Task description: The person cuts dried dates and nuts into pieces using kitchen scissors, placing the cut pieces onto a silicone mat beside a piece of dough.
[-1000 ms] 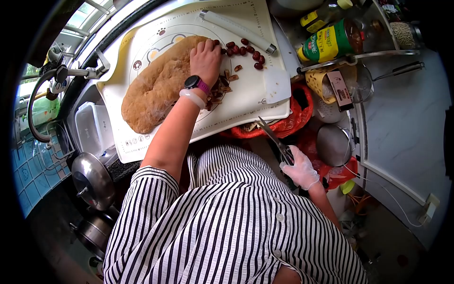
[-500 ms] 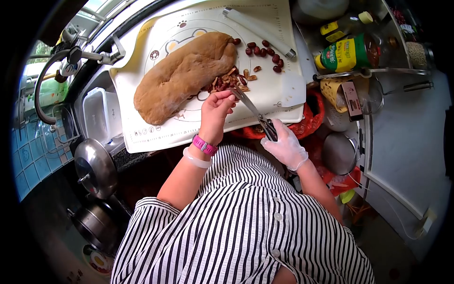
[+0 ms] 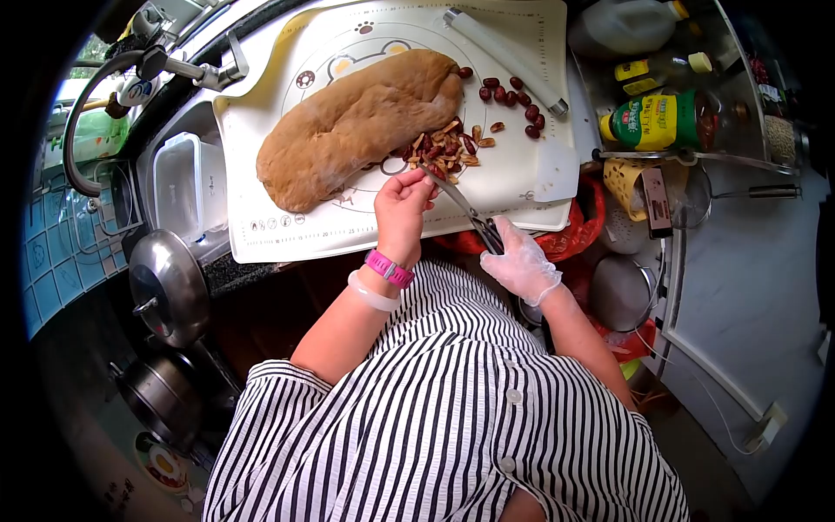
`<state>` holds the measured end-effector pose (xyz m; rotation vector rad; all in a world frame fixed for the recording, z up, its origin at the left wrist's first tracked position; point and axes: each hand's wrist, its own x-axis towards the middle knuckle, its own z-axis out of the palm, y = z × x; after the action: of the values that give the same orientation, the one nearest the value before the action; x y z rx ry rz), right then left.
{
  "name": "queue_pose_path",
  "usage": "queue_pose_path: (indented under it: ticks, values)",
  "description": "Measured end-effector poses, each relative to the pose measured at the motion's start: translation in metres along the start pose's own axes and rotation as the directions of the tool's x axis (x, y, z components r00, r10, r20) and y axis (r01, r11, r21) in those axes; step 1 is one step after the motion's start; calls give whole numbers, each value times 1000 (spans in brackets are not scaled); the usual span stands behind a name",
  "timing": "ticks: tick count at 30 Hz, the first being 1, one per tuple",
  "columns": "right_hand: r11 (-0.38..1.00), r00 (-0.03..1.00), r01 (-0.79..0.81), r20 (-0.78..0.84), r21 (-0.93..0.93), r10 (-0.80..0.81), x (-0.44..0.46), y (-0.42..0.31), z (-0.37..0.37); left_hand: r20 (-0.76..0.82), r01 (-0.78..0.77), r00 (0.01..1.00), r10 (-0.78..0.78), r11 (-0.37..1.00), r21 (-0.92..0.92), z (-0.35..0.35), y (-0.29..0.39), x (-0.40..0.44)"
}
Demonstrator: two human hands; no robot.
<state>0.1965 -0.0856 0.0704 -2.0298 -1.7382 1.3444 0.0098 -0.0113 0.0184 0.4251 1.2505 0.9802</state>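
Observation:
My right hand (image 3: 524, 264), in a clear plastic glove, is closed round the handles of metal scissors (image 3: 461, 202). The blades point up and left to the fingertips of my left hand (image 3: 402, 209). That bare hand is pinched on a red date, mostly hidden by the fingers. Just beyond the fingertips lies a heap of cut date pieces (image 3: 450, 150). It touches a long brown slab of dough (image 3: 361, 126) on the white printed mat (image 3: 513, 187). Several whole red dates (image 3: 509, 97) lie scattered to the right of the dough.
A white rolling pin (image 3: 504, 61) lies at the mat's upper right, with a white scraper (image 3: 557, 172) below it. Bottles (image 3: 657, 122) stand on a rack at right. At left are a clear plastic container (image 3: 187, 187), a faucet (image 3: 78, 148) and a pot lid (image 3: 170, 287).
The view has shifted a little, so the mat and dough sit higher and further right. Both hands keep their holds, and the scissors stay by my left fingertips.

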Motion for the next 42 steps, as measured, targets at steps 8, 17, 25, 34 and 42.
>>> queue_pose_path:
  ticks: [8, 17, 25, 34, 42]
  values:
    - [1000, 999, 15, -43, 6, -15, 2, 1, 7, -40, 0, 999, 2, 999, 43, 0, -2, 3]
    - [993, 1000, -19, -14, -117, 17, 10, -1, 5, -57, 21, 998, -19, 999, 42, -6, -8, 9]
    - [988, 996, -57, 61, -143, 67, 12, 6, 4, -88, 36, 996, -26, 993, 115, -6, 4, 10]
    - [933, 976, -181, 172, 311, 132, 12, 22, 11, 8, 146, 989, -146, 984, -105, -9, 5, 9]
    - [860, 952, -236, 284, 453, 111, 5, 18, 9, 16, 36, 999, -36, 999, 6, -12, 3, 11]
